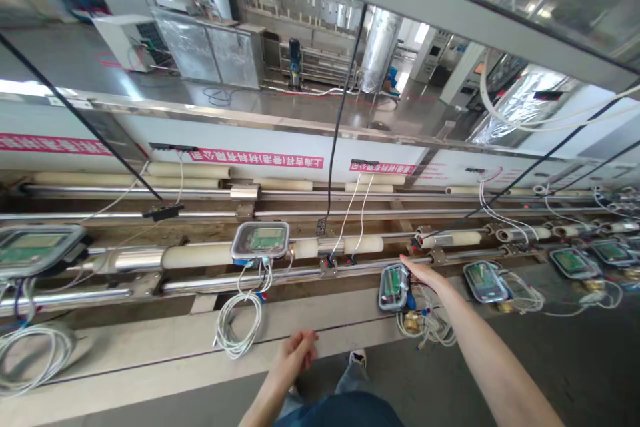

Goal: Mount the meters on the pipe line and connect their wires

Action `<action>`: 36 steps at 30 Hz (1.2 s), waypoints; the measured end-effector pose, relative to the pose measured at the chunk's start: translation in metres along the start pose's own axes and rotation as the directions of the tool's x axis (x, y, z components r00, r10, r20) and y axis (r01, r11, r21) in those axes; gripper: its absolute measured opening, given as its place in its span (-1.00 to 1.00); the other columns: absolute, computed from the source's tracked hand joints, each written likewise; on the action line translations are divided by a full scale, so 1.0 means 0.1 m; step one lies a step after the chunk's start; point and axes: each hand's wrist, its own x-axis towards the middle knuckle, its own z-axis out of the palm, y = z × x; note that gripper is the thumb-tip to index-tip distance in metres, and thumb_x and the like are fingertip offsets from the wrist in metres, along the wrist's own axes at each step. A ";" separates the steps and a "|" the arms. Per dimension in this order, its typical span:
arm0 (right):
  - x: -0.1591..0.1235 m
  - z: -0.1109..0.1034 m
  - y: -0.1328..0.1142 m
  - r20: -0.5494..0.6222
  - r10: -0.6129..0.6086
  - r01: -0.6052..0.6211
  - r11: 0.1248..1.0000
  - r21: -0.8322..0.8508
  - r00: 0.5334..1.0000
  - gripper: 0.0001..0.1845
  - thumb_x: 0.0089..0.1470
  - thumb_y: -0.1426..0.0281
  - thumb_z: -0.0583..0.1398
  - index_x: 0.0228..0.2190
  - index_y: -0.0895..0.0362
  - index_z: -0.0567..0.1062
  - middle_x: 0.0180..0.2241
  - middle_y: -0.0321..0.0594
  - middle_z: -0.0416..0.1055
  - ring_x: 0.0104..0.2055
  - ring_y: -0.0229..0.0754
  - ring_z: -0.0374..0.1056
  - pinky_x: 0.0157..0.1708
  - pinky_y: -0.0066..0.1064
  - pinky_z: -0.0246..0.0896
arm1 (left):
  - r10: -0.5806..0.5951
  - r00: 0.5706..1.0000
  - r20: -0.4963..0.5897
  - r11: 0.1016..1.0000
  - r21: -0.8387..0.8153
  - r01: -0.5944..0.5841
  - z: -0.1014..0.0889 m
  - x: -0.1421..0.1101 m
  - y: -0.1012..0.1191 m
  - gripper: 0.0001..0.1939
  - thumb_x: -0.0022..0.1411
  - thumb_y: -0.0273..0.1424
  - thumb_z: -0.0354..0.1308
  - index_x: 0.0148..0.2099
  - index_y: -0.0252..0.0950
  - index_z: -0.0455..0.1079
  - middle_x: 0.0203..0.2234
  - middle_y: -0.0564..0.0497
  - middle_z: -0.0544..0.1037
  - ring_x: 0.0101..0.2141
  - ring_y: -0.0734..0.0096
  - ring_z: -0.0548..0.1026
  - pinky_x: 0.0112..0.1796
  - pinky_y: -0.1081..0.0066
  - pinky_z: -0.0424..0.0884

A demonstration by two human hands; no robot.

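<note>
My right hand (pixel 423 272) reaches forward to a clear-lidded meter box (pixel 393 287) with a green circuit board inside. Its fingers lie along the box's upper right edge and seem closed on it; the thumb is hard to make out. Under that box are a blue part (pixel 411 299), a brass fitting (pixel 412 322) and coiled white cables (pixel 440 327). Loosely curled, my left hand (pixel 297 352) hangs over the front edge of the pale bench board (pixel 330 327), and nothing shows in it.
Another meter box (pixel 260 240) sits up on the pipe rack, with a cable coil (pixel 239 323) below. One more (pixel 43 250) stands far left; several boxes (pixel 485 281) line the right. Steel rails (pixel 225 282) run across. Black cords (pixel 343 107) hang from above before a glass partition.
</note>
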 end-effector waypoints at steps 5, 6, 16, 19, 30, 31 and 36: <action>0.32 -0.11 0.14 0.203 0.033 -0.036 0.999 0.014 0.979 -0.42 -0.27 -0.06 0.25 -0.45 0.23 0.50 -0.57 -0.14 0.42 -0.40 -0.07 0.38 -0.34 -0.26 0.28 | -0.122 0.987 0.102 0.991 0.061 0.116 0.97 -0.01 -0.16 -0.62 -0.14 -0.09 0.18 -0.46 -0.32 0.27 -0.77 0.07 0.33 -0.72 0.55 0.19 -0.65 0.53 -0.02; 0.38 -0.13 0.18 0.249 0.038 -0.043 0.999 0.014 0.968 -0.38 -0.30 -0.09 0.25 -0.43 0.22 0.51 -0.59 -0.15 0.41 -0.44 -0.06 0.38 -0.38 -0.24 0.28 | -0.130 0.987 0.096 0.991 0.052 0.126 1.14 0.01 -0.18 -0.65 -0.13 -0.12 0.19 -0.46 -0.32 0.28 -0.77 0.07 0.33 -0.71 0.55 0.19 -0.65 0.53 -0.01; 0.57 -0.03 0.21 0.527 -0.113 0.049 0.990 0.133 0.842 -0.54 -0.34 0.05 0.32 -0.72 0.21 0.40 -0.84 -0.26 0.20 -0.72 -0.24 0.16 -0.71 -0.46 0.05 | -0.251 0.965 0.074 0.924 -0.280 0.261 2.32 0.31 -0.20 -0.44 -0.04 0.05 0.17 -0.27 -0.39 0.31 -0.46 -0.16 0.49 -0.45 0.36 0.46 -0.44 0.46 0.35; 0.56 -0.11 0.24 0.547 -0.198 0.067 0.966 0.250 0.814 -0.60 -0.29 0.15 0.32 -0.75 0.21 0.38 -0.85 -0.30 0.16 -0.74 -0.29 0.10 -0.75 -0.50 -0.03 | -0.286 0.946 0.153 0.869 -0.373 0.324 2.52 0.35 -0.17 -0.37 -0.04 0.12 0.14 -0.25 -0.40 0.33 -0.48 -0.20 0.47 -0.41 0.25 0.48 -0.40 0.37 0.39; 0.70 -0.60 0.58 0.427 -0.298 -0.187 0.589 0.786 0.854 -0.65 -0.12 0.14 0.21 -0.41 0.18 0.42 -0.52 -0.25 0.43 -0.58 -0.29 0.29 -0.57 -0.47 0.21 | 0.272 0.882 -0.385 0.962 0.083 -0.260 2.34 0.53 0.09 -0.69 0.05 -0.21 0.17 -0.24 -0.33 0.35 -0.43 -0.02 0.40 -0.49 0.46 0.32 -0.44 0.49 0.26; 0.72 -0.62 0.56 0.402 -0.283 -0.196 0.550 0.812 0.871 -0.66 -0.12 0.14 0.22 -0.42 0.18 0.41 -0.54 -0.26 0.42 -0.59 -0.29 0.28 -0.56 -0.47 0.21 | 0.312 0.864 -0.395 0.950 0.122 -0.287 2.30 0.54 0.12 -0.69 0.03 -0.26 0.18 -0.18 -0.31 0.36 -0.37 -0.03 0.41 -0.46 0.45 0.33 -0.41 0.48 0.26; 0.74 -0.68 0.47 0.314 -0.231 -0.200 0.413 0.889 0.921 -0.70 -0.15 0.21 0.26 -0.45 0.18 0.41 -0.58 -0.30 0.39 -0.63 -0.30 0.25 -0.60 -0.47 0.18 | 0.353 0.865 -0.356 0.933 0.204 -0.296 2.30 0.68 0.32 -0.63 0.05 -0.25 0.17 -0.08 -0.26 0.38 -0.17 -0.08 0.38 -0.33 0.39 0.35 -0.31 0.47 0.28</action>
